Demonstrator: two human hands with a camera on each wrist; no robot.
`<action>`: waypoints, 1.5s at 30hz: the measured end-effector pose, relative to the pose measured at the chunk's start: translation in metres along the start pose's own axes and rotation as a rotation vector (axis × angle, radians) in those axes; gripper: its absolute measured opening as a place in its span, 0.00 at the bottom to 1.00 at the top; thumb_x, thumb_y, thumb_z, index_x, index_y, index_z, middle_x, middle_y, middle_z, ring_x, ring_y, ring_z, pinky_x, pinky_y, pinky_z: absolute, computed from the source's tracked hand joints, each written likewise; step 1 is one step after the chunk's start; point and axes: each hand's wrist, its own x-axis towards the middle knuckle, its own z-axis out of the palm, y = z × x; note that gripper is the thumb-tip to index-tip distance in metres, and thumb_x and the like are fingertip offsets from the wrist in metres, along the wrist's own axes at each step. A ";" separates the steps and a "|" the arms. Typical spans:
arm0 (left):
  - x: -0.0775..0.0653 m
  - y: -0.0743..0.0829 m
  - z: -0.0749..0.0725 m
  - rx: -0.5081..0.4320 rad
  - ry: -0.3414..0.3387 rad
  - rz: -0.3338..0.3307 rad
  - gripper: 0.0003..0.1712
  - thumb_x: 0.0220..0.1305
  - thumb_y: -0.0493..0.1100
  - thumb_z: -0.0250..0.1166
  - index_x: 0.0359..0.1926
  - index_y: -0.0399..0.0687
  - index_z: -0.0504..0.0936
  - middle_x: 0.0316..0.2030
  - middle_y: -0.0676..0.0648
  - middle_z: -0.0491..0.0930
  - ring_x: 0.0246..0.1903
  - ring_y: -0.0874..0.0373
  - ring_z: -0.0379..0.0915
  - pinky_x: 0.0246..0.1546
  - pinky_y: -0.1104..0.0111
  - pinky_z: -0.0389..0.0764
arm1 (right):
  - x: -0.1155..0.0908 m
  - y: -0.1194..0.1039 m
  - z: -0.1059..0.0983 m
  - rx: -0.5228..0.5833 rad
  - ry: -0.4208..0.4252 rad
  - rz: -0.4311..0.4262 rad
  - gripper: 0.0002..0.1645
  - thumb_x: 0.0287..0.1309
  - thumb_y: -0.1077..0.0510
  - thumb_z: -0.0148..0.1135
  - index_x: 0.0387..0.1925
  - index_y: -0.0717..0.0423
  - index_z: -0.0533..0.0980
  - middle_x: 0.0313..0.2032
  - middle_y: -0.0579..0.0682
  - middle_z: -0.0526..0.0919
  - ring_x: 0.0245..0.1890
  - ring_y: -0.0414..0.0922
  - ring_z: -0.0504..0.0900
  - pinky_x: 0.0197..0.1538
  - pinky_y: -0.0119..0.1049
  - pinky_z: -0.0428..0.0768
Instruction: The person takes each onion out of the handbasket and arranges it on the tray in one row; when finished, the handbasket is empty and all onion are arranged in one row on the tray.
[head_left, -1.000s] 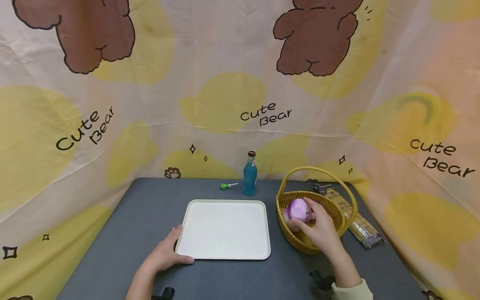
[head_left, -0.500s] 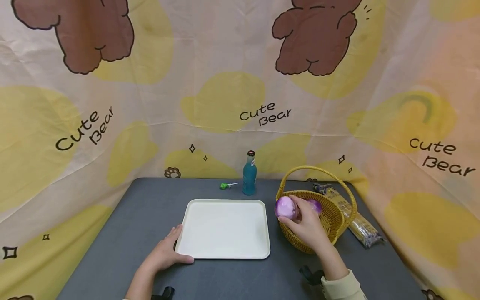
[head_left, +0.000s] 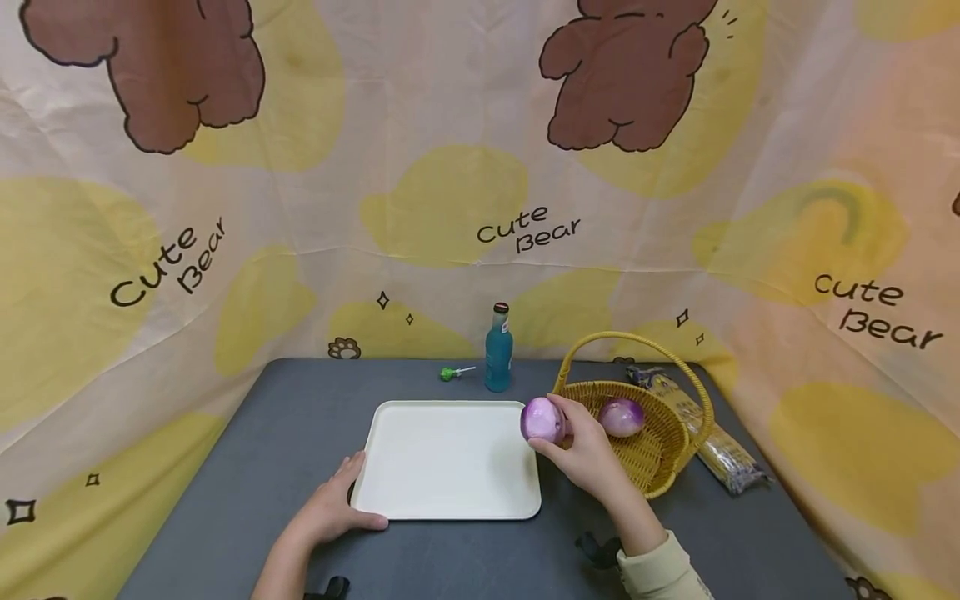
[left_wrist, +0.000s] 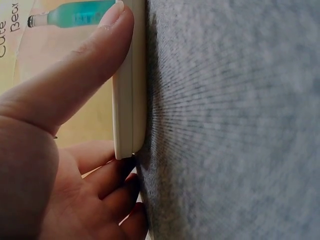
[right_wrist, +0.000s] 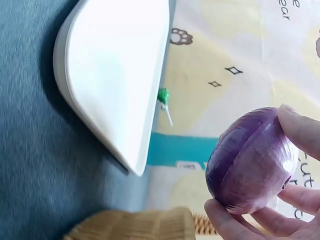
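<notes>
My right hand (head_left: 588,450) grips a purple onion (head_left: 542,419) between thumb and fingers, raised over the right edge of a white tray (head_left: 450,460). In the right wrist view the onion (right_wrist: 252,162) shows smooth, shiny purple skin, with fingertips at its sides. A second purple onion (head_left: 622,417) lies inside the yellow wicker basket (head_left: 652,479), just right of that hand. At the tray's near left corner is my left hand (head_left: 330,504), its thumb along the front edge and its fingers at the left side. The left wrist view shows the thumb (left_wrist: 92,65) against the tray's rim (left_wrist: 131,100).
Behind the tray stands a bottle of blue drink (head_left: 498,350), with a green lollipop (head_left: 450,373) lying left of it. A clear packet of long yellowish sticks (head_left: 720,454) lies right of the basket, whose tall handle (head_left: 637,337) arches up. A printed cloth (head_left: 420,208) hangs behind the grey table (head_left: 300,417).
My right hand has carried the onion left, out of the basket to the tray's right edge. The second onion now shows in the basket. My left hand stays at the tray corner.
</notes>
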 end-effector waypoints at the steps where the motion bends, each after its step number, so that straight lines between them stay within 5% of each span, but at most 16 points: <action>1: 0.000 0.000 0.000 0.002 0.000 -0.001 0.76 0.39 0.59 0.84 0.79 0.36 0.49 0.76 0.27 0.47 0.76 0.28 0.40 0.68 0.31 0.52 | 0.000 -0.001 0.002 -0.003 -0.003 -0.002 0.46 0.49 0.49 0.80 0.68 0.55 0.71 0.62 0.57 0.77 0.52 0.51 0.79 0.50 0.47 0.86; 9: -0.002 0.000 0.000 0.002 0.012 0.015 0.75 0.38 0.59 0.84 0.79 0.36 0.49 0.76 0.27 0.48 0.76 0.28 0.40 0.68 0.32 0.53 | 0.004 -0.011 0.018 -0.026 -0.012 -0.015 0.46 0.49 0.48 0.80 0.68 0.54 0.71 0.62 0.56 0.77 0.59 0.55 0.79 0.58 0.57 0.81; 25: -0.005 -0.001 -0.002 -0.001 0.014 0.010 0.74 0.39 0.59 0.84 0.79 0.35 0.50 0.76 0.27 0.48 0.76 0.28 0.40 0.69 0.32 0.52 | 0.016 -0.022 0.045 0.030 -0.085 -0.042 0.46 0.50 0.47 0.79 0.68 0.55 0.71 0.62 0.57 0.78 0.56 0.51 0.80 0.48 0.46 0.86; 45: -0.003 0.000 -0.001 -0.028 0.001 -0.013 0.75 0.39 0.59 0.84 0.79 0.38 0.49 0.77 0.29 0.47 0.76 0.29 0.39 0.69 0.31 0.52 | 0.022 -0.026 0.072 0.111 -0.170 -0.067 0.45 0.53 0.47 0.77 0.69 0.58 0.69 0.62 0.56 0.78 0.56 0.51 0.81 0.49 0.48 0.86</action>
